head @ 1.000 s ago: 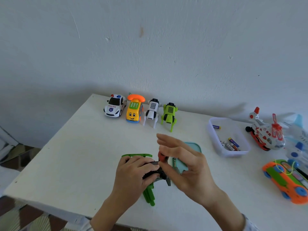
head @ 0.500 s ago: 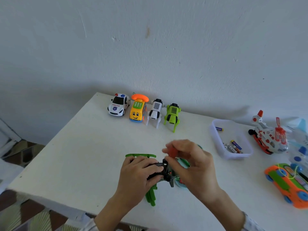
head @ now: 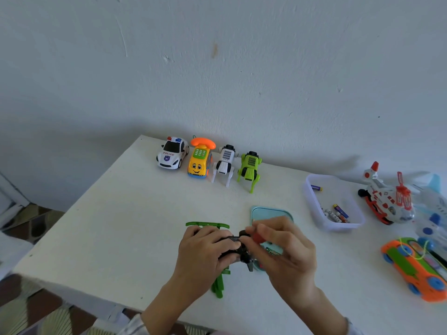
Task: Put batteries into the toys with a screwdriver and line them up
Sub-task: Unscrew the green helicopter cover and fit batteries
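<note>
The left hand grips a green and black toy near the front middle of the white bench, fingers curled over its dark body; green parts project beyond the hand toward the wall and toward the bench's front edge. The right hand pinches a red-handled screwdriver between thumb and fingertips, just beside the toy's black end; its tip is hidden. A teal lid lies partly under the right hand.

Along the wall, in a row and close together: a police car, a yellow telephone car with an orange receiver, a white robot dog and a green robot dog.

To the right, a clear plastic tub holds several batteries. Beyond it stand a white and red helicopter, a pale blue and white toy cut off by the frame edge, and an orange and green car.
</note>
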A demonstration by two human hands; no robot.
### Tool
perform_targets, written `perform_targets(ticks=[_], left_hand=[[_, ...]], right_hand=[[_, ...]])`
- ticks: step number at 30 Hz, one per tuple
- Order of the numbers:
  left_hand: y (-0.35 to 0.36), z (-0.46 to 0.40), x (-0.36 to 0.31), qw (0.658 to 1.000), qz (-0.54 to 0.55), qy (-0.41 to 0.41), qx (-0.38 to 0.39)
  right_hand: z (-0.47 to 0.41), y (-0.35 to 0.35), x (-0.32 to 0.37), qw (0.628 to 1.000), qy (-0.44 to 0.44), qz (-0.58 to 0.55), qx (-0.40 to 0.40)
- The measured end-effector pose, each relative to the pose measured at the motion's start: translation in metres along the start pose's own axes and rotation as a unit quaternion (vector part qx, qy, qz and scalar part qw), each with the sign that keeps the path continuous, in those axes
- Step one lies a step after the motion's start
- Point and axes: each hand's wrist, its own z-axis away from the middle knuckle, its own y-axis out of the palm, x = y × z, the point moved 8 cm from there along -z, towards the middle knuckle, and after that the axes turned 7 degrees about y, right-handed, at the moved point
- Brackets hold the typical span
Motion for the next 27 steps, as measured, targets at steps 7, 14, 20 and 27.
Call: perform_targets(ticks=[7,14,20,27], left_hand=[[-0.002,0.0,0.002,1.0,-0.001,-0.006,-0.011],[0.001,-0.008,0.005,1.0,-0.013,-0.018,0.003],[0.003,-0.015,0.013,0.999,-0.003,-0.043,0.027],[0.004,-0.016,0.013,0.999,0.001,-0.043,0.027]], right_hand=[[-0.001,-0.008,-0.004,0.998,0.047,-0.017,0.024],[0.003,0.005,0.005,0.998,-0.031,0.019,0.042],[-0.02,-0.004,-0.031,0.987,0.15,-0.049,0.003],[-0.027,-0.011,-0.032,0.987,0.157,-0.023,0.017]])
